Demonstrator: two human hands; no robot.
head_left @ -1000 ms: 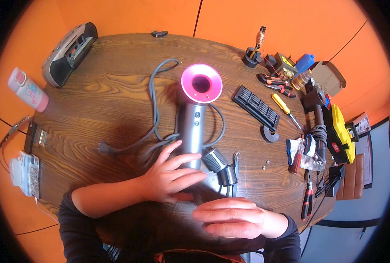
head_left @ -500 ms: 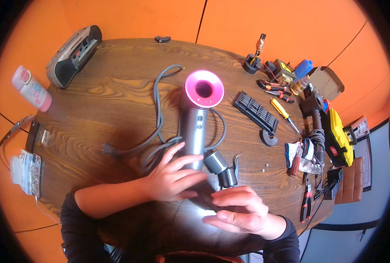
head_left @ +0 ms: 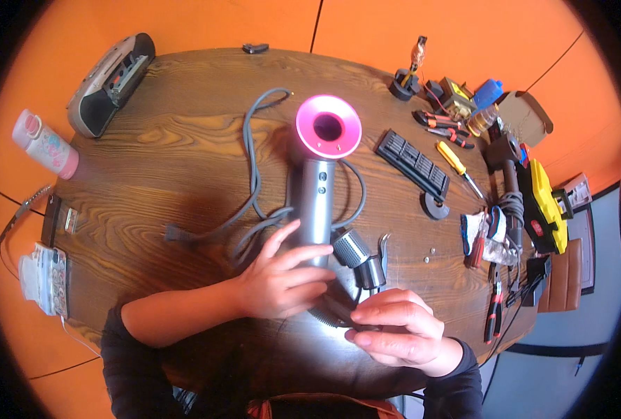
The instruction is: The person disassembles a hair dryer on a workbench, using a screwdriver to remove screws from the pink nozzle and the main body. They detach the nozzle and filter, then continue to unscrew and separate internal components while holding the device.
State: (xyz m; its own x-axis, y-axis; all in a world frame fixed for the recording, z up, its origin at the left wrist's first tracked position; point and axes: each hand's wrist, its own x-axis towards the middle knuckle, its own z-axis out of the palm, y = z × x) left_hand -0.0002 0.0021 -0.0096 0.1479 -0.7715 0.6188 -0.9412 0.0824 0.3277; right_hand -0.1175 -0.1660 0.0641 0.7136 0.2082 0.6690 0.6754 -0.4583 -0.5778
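Note:
A grey hair dryer (head_left: 315,202) with a pink ring (head_left: 349,114) round its dark opening lies on the wooden table, handle toward me. My left hand (head_left: 280,281) holds it, its fingers laid across the lower handle. Between my two hands is a dark curved piece (head_left: 340,297); a ribbed edge shows beneath it. My right hand (head_left: 401,328) pinches at that piece's near end, thumb and fingertips close together; what sits between them is too dark to name. Just right of the handle are a perforated metal cylinder (head_left: 352,248) and a shiny black cylinder (head_left: 371,272).
The dryer's grey cord (head_left: 253,174) loops on the left. On the right lie a screwdriver bit set (head_left: 414,166), a yellow-handled screwdriver (head_left: 453,159), red-handled pliers (head_left: 493,314) and a yellow toolbox (head_left: 542,209). A radio-cassette player (head_left: 111,84) and a bottle (head_left: 48,146) stand at left.
My right thumb and fingers have closed into a pinch at the dark piece. My left hand stays on the handle. The whole view has shifted slightly.

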